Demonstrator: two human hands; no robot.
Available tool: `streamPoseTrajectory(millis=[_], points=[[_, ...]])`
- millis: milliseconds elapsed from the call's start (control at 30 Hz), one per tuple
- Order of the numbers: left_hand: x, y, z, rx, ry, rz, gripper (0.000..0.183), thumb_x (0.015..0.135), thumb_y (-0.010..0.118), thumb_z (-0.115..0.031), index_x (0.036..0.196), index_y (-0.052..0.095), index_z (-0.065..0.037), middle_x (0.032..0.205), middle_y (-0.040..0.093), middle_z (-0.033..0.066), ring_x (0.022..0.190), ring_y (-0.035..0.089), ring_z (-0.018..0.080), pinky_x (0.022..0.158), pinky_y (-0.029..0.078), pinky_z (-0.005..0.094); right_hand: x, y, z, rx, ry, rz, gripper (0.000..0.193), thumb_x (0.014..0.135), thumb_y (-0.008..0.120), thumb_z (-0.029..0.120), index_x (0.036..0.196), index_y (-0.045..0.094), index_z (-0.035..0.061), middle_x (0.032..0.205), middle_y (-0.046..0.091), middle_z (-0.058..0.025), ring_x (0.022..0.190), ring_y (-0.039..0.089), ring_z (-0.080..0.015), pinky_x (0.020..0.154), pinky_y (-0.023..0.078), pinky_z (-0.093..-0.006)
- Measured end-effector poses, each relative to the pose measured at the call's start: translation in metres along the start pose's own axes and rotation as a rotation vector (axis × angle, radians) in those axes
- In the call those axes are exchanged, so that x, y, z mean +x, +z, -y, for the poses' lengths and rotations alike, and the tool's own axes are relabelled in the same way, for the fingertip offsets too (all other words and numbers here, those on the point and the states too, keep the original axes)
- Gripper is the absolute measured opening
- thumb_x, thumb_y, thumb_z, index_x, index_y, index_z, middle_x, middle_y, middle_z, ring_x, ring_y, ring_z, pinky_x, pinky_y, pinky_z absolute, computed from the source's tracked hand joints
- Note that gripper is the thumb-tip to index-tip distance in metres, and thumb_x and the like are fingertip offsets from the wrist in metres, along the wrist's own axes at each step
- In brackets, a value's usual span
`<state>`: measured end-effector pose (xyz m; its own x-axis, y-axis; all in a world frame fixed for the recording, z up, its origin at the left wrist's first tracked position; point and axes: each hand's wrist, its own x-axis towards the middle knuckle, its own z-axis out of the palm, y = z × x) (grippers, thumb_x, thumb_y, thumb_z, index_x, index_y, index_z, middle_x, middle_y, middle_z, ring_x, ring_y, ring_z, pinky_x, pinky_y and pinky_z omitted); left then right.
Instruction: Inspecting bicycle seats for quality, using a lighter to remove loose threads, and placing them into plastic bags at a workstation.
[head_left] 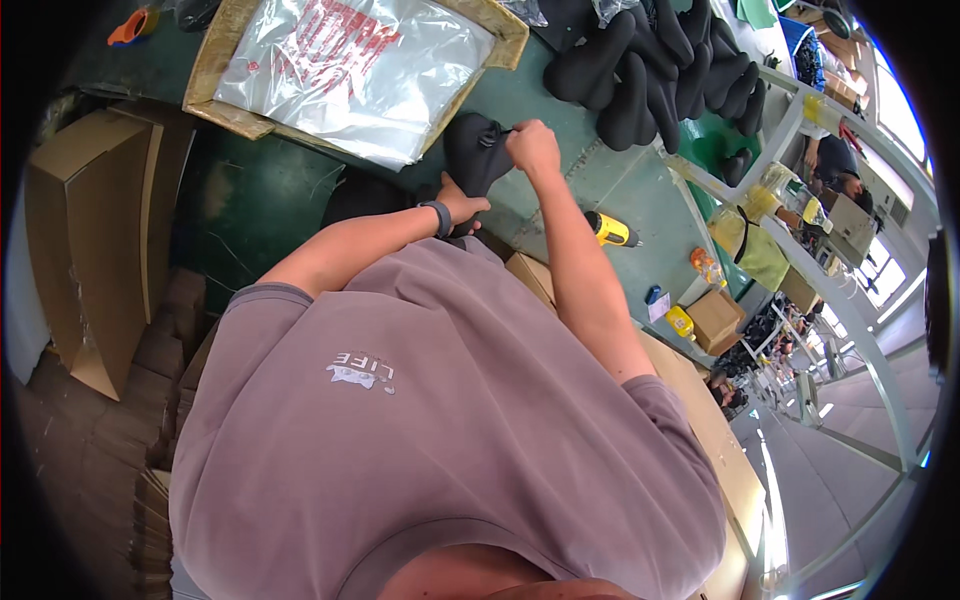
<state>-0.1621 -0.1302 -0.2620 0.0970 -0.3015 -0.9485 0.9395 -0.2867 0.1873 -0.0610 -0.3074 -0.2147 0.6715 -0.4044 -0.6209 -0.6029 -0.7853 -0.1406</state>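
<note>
A black bicycle saddle [472, 150] is between my hands, over the near edge of the green workbench [560, 200]. My left hand [461, 202], with a dark band at its wrist, grips the saddle's lower side. My right hand [534, 148] is closed at the saddle's upper right edge, where black material bunches up; the fingertips are partly hidden. Further right on the bench lies a yellow and black power tool [612, 230]. Many similar black saddles [625, 90] are heaped at the far right of the bench.
An open carton [228, 50] holding silvery plastic bags [350, 75] stands beyond my left hand. An orange tape dispenser [132, 27] lies far left. Tall cardboard [85, 220] stands at left. A small box [716, 318] and yellow bottle [680, 322] sit at right, near a metal frame [785, 130].
</note>
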Motion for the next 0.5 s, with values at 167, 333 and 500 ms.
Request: streamPoseTrajectory(millis=[167, 333, 500], points=[[0.008, -0.007, 0.002, 0.017, -0.023, 0.032, 0.146, 0.088, 0.092, -0.016, 0.176, -0.023, -0.009, 0.133, 0.068, 0.0261, 0.067, 0.073, 0.0254, 0.054, 0.062, 0.0443, -0.069, -0.026, 0.002, -0.061, -0.147, -0.003, 0.030, 0.097, 0.065, 0.021, 0.112, 0.086, 0.0051, 0.106, 0.080, -0.0308, 0.103, 0.078, -0.0501, 0.098, 0.063, -0.0570], [0.010, -0.009, 0.004, -0.054, -0.014, 0.077, 0.144, 0.088, 0.091, -0.015, 0.176, -0.023, -0.008, 0.130, 0.071, 0.0273, 0.066, 0.073, 0.0265, 0.057, 0.062, 0.0448, -0.130, -0.024, 0.012, -0.147, -0.135, 0.074, 0.033, 0.098, 0.063, 0.019, 0.118, 0.085, 0.0051, 0.106, 0.080, -0.0299, 0.100, 0.079, -0.0487, 0.094, 0.064, -0.0573], [-0.001, -0.005, 0.002, -0.004, 0.069, 0.003, 0.141, 0.089, 0.088, -0.014, 0.174, -0.024, 0.000, 0.129, 0.073, 0.0262, 0.064, 0.073, 0.0271, 0.055, 0.061, 0.0430, -0.055, 0.006, 0.016, -0.208, -0.096, -0.007, 0.033, 0.098, 0.061, 0.017, 0.116, 0.085, 0.0021, 0.104, 0.079, -0.0325, 0.097, 0.080, -0.0484, 0.094, 0.064, -0.0566]])
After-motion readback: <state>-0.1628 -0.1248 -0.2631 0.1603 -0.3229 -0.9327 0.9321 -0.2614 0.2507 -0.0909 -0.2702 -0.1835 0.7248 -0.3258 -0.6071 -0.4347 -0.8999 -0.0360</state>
